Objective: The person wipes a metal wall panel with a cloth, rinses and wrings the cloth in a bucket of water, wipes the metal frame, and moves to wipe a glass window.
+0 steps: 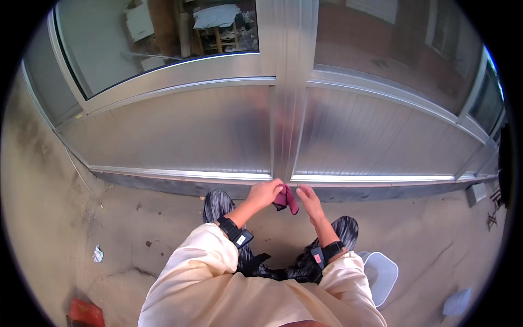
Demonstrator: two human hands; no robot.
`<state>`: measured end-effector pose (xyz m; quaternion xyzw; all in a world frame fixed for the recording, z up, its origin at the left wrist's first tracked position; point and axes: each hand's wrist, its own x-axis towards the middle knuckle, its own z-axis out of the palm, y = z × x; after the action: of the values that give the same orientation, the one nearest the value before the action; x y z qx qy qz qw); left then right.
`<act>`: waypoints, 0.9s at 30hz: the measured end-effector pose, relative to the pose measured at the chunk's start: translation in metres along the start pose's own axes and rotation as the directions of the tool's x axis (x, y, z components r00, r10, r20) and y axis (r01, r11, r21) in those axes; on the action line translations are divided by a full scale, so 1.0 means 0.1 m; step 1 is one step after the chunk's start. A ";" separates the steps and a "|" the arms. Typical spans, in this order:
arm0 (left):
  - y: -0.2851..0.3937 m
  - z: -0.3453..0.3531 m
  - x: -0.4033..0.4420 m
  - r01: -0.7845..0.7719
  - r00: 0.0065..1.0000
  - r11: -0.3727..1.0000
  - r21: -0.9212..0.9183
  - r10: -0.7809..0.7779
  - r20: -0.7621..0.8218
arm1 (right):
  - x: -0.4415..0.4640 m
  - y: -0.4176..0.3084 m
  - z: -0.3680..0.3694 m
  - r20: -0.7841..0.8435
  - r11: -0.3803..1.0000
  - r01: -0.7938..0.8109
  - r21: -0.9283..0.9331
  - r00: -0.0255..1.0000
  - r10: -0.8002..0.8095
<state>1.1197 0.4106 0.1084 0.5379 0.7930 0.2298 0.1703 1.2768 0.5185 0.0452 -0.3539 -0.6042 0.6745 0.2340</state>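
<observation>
A dark red cloth (289, 200) hangs bunched up in front of my knees, just before the base of the metal-framed glass front. My left hand (266, 193) is closed on its upper left edge, thumb and fingers pinched together. Close by on the other side is my right hand (310, 201), with its fingers partly stretched and a small gap between them and the cloth. Black straps with small boxes are on both wrists.
Ahead stand metal panels (190, 131) and windows above a low grey sill (348, 193). A white bucket (393, 271) is beside my right leg. A crumpled wrapper (98, 254) and a red object (86, 313) lie at left, a grey block (476, 194) at right.
</observation>
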 end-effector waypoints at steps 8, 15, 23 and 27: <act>0.56 -0.52 -0.53 -0.408 0.819 0.897 0.171 0.442 -0.366 | -0.73 -0.23 0.46 0.239 0.917 -0.231 0.325 0.958 0.156; 0.39 -0.55 -0.57 -0.583 0.685 0.660 0.473 0.713 -0.151 | -0.73 -0.38 0.67 0.512 0.576 -0.427 0.697 0.859 0.017; 0.09 -0.77 -0.61 -0.628 0.584 0.725 0.281 0.678 -0.446 | -0.32 -2.38 0.25 -0.146 0.728 0.549 0.411 0.828 -0.541; -0.48 -0.56 -0.32 -0.494 0.726 0.852 0.172 0.513 -0.458 | 0.04 -3.62 0.36 -0.027 0.108 0.766 -0.634 0.118 -0.993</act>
<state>1.0652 0.3555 0.1295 0.6598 0.6379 0.3804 -0.1143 1.2058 0.5561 0.4005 -0.0887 -0.7567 0.1020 0.6397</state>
